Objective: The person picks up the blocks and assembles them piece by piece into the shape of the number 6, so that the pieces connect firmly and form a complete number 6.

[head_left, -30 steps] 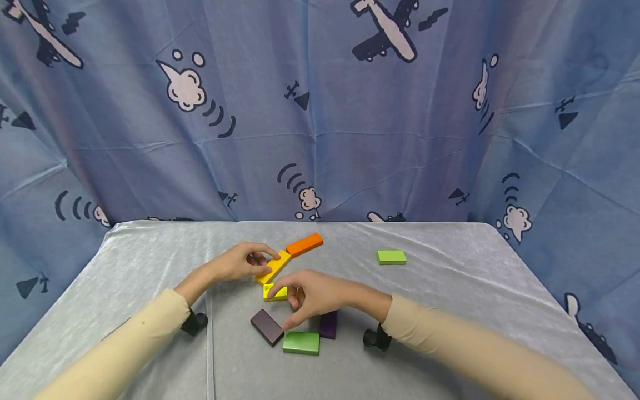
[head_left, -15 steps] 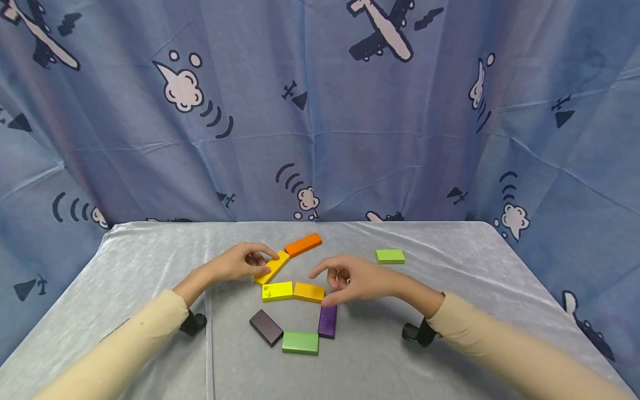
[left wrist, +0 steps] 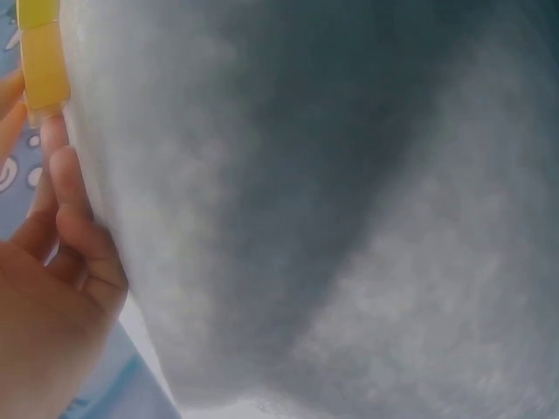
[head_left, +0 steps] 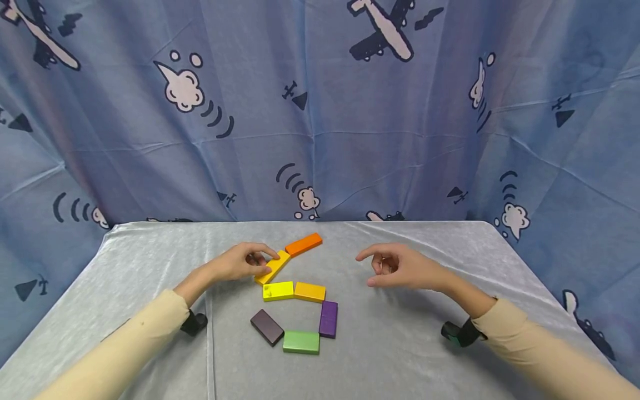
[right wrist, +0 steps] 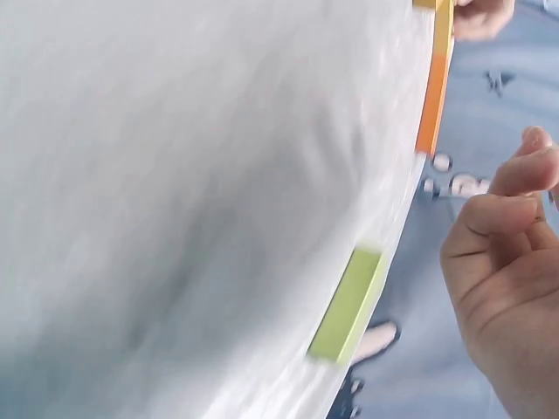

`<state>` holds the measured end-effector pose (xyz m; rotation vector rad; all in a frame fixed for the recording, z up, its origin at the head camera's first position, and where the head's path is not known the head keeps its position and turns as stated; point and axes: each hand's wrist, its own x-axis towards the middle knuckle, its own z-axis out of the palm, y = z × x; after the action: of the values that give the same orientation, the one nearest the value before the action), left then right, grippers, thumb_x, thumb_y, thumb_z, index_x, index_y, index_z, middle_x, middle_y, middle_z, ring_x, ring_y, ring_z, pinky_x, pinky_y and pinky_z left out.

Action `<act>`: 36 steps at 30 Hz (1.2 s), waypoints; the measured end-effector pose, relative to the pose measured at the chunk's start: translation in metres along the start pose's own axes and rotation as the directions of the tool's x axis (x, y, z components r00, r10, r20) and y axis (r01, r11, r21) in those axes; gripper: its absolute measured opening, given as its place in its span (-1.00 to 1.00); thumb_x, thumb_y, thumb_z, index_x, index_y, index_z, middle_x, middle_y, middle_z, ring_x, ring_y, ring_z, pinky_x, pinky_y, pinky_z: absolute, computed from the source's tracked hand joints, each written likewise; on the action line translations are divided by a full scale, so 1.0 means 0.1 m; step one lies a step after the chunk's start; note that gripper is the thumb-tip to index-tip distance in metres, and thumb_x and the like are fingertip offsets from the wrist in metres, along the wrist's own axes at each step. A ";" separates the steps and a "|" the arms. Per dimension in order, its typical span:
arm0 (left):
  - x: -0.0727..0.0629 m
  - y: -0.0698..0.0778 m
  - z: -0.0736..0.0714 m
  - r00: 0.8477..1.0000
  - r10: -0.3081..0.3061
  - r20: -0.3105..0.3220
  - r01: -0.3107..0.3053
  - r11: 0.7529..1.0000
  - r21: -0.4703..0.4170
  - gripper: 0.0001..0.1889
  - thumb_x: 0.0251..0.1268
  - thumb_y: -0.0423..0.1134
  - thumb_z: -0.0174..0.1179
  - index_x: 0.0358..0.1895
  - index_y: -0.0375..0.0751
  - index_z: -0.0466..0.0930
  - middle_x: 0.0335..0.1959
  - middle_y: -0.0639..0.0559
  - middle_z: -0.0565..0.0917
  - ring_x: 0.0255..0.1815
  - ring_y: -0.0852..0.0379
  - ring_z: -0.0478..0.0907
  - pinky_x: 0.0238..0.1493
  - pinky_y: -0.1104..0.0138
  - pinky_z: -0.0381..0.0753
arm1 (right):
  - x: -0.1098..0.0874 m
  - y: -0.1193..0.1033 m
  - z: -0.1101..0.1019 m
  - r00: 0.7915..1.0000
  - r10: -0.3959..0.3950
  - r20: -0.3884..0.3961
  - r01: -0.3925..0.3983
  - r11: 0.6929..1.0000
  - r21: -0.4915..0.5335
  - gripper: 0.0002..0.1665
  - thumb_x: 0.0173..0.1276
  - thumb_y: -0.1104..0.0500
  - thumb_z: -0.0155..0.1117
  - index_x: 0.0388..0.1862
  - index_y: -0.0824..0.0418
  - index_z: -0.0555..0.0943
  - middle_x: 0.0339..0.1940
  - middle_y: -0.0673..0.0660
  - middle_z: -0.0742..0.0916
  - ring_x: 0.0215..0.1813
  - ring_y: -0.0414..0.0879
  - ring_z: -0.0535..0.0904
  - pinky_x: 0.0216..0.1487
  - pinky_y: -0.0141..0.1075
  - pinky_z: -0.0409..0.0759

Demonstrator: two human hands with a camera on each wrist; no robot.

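Observation:
In the head view my left hand (head_left: pixel 242 262) pinches an amber-yellow block (head_left: pixel 276 266) lying on the cloth, thumb and forefinger on it. An orange block (head_left: pixel 304 244) meets its far end. Close to its near end lies a bright yellow block (head_left: pixel 278 291), end to end with a second amber block (head_left: pixel 310 292). A purple block (head_left: pixel 328 319), a green block (head_left: pixel 301 342) and a dark brown-purple block (head_left: pixel 267 327) continue the bent line. My right hand (head_left: pixel 402 266) hovers at the right with loosely bent fingers and nothing in them. The right wrist view shows the same hand (right wrist: pixel 511 262).
A light green block (head_left: pixel 390 256) lies alone toward the back right, beyond my right hand. The grey cloth-covered table (head_left: pixel 400 355) ends at a blue patterned curtain (head_left: pixel 320 111). Black wrist cameras (head_left: pixel 194 323) sit under both wrists, close above the cloth.
My right hand has moved right and away from the yellow and amber blocks, uncovering the second amber block and the purple block. The left hand stays on its block.

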<state>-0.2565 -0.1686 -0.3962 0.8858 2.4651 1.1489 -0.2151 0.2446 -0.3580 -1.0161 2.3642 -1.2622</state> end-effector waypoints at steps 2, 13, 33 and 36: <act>0.00 0.00 0.00 1.000 0.002 0.001 -0.002 1.000 -0.003 -0.69 0.41 -0.34 0.31 0.17 -0.29 0.65 -0.26 -0.01 0.67 -0.29 0.04 0.55 -0.27 0.28 0.54 | -0.06 0.05 -0.08 1.000 -0.013 -0.017 0.013 1.000 0.009 -0.51 0.33 0.22 0.49 0.22 0.17 0.62 -0.37 0.13 0.59 -0.52 -0.15 0.40 -0.51 -0.33 0.41; 0.00 0.00 -0.01 1.000 0.003 0.005 -0.003 1.000 -0.002 -0.69 0.42 -0.35 0.30 0.17 -0.30 0.65 -0.25 -0.02 0.66 -0.28 0.03 0.54 -0.28 0.29 0.53 | -0.28 0.36 -0.41 0.987 0.061 -0.147 -0.071 0.995 -0.069 -0.43 0.26 0.23 0.55 0.23 0.31 0.61 -0.28 0.19 0.62 -0.44 -0.07 0.46 -0.46 -0.31 0.44; 0.00 -0.01 -0.01 1.000 0.007 0.014 -0.006 1.000 -0.014 -0.68 0.43 -0.33 0.30 0.19 -0.30 0.64 -0.26 -0.03 0.66 -0.32 0.03 0.51 -0.34 0.31 0.49 | -0.22 0.77 -0.55 0.970 0.137 -0.199 -0.163 0.979 -0.119 -0.35 0.18 0.23 0.61 0.24 0.35 0.61 -0.24 0.25 0.60 -0.38 -0.06 0.40 -0.39 -0.31 0.36; 0.00 -0.01 -0.01 1.000 0.009 0.016 -0.008 1.000 -0.013 -0.67 0.43 -0.34 0.29 0.19 -0.31 0.63 -0.25 -0.02 0.66 -0.32 0.03 0.52 -0.34 0.30 0.50 | -0.21 0.79 -0.55 0.969 0.146 -0.201 -0.171 0.979 -0.112 -0.34 0.17 0.23 0.62 0.23 0.35 0.62 -0.26 0.26 0.59 -0.41 -0.07 0.38 -0.41 -0.31 0.33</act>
<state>-0.2575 -0.1699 -0.3964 0.8994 2.4406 1.1545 -0.2652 0.3223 -0.3917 -0.7503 2.6439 -1.2099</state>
